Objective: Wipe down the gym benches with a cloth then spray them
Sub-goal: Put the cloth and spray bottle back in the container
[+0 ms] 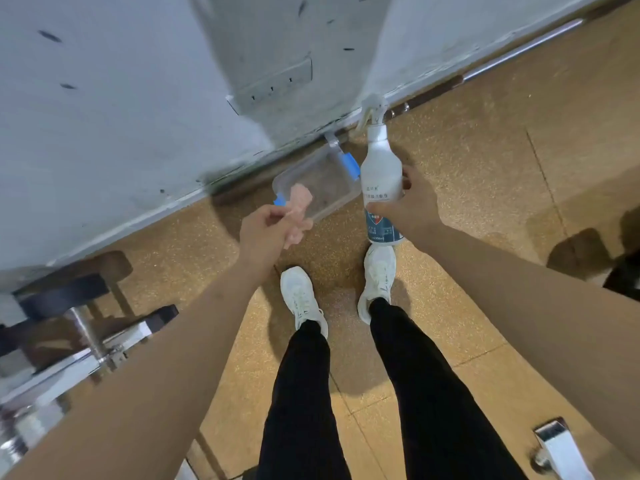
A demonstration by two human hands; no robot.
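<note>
A tan speckled floor [485, 202] is running up to a scuffed pale grey wall [104, 133], and a person in black trousers and white shoes [301, 292] is standing facing that wall and looking down. Both bare arms are reaching forward and down, nearly straight. The left hand [263, 233] is pinching a small pink cloth [298, 216] between thumb and curled fingers, and the cloth is hanging in front of the near corner of a clear plastic box [329, 183] that is lying on the floor against the foot of the wall. The right hand [412, 202] is wrapping its fingers round the middle of a white spray bottle [381, 171]. The bottle is standing roughly upright in the grip, with its trigger head pointing toward the wall and its base appearing just over the toe of the right shoe. The bottle is sitting just beside the right end of the box; whether the two are touching is not clear. A metal gym frame [86, 348] is crowding the left side close to the left forearm, and a metal bracket [561, 452] is lying at the lower right. Open floor is stretching between the feet and away to the right.
</note>
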